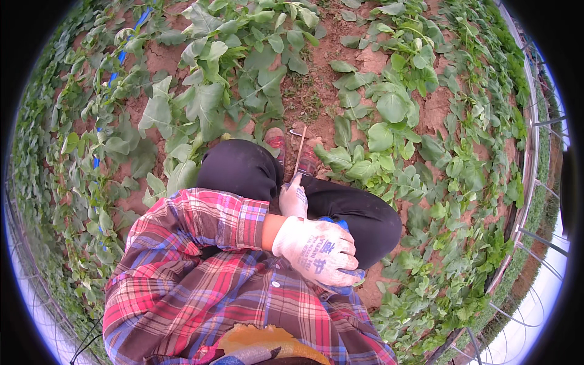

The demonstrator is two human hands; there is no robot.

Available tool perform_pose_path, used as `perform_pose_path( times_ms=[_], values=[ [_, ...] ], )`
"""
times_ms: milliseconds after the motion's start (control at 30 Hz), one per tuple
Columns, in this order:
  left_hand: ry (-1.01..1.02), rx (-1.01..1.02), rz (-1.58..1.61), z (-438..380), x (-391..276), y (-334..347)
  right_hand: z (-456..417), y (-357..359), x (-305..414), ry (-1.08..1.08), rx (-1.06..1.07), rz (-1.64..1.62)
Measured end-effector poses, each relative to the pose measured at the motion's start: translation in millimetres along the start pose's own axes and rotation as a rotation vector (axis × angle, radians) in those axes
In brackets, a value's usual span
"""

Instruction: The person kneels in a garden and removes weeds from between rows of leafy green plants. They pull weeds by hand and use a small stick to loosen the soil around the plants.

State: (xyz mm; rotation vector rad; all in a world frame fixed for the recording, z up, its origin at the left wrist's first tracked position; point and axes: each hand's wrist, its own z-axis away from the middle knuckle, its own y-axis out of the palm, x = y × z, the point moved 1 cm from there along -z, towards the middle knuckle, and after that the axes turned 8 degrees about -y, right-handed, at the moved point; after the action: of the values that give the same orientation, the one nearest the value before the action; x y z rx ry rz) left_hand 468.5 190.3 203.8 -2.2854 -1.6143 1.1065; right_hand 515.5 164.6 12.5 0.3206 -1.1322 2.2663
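My right hand, in a white work glove with printing, points forward between my knees. It grips a slim wooden-handled hand tool, whose narrow metal head is at the soil between my shoes. My left hand wears a matching glove with a blue-coated palm and crosses over my right forearm, which it mostly hides. Its fingers curl downward with the thumb towards my body; whether they grasp anything is hidden. Bent knees in black trousers flank the tool.
Leafy green plants grow in a row to the left, with another plant row to the right. Reddish bare soil runs between them. A blue strip lies along the left rows. Metal framing borders the right side.
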Motion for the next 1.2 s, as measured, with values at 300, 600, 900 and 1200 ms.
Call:
perform_pose_path(
  times_ms=[300, 600, 900, 1200],
  values=[
    [-0.153, -0.067, 0.232, 2.8, 5.0, -34.4, -80.5, -49.1, 39.8, -0.158, -0.073, 0.093],
    [-0.291, -0.219, 0.2, -8.3, 19.1, -38.6, -249.4, -183.1, -15.9, 0.125, -0.053, 0.805],
    [-0.372, -0.138, 0.207, -9.4, 23.4, -38.7, -268.9, -188.5, -43.3, 0.077, -0.299, 0.432],
    [-0.369, -0.104, 0.161, -7.8, 25.8, -33.3, -298.3, -179.3, -91.0, -0.06, -0.426, 0.447]
  ],
)
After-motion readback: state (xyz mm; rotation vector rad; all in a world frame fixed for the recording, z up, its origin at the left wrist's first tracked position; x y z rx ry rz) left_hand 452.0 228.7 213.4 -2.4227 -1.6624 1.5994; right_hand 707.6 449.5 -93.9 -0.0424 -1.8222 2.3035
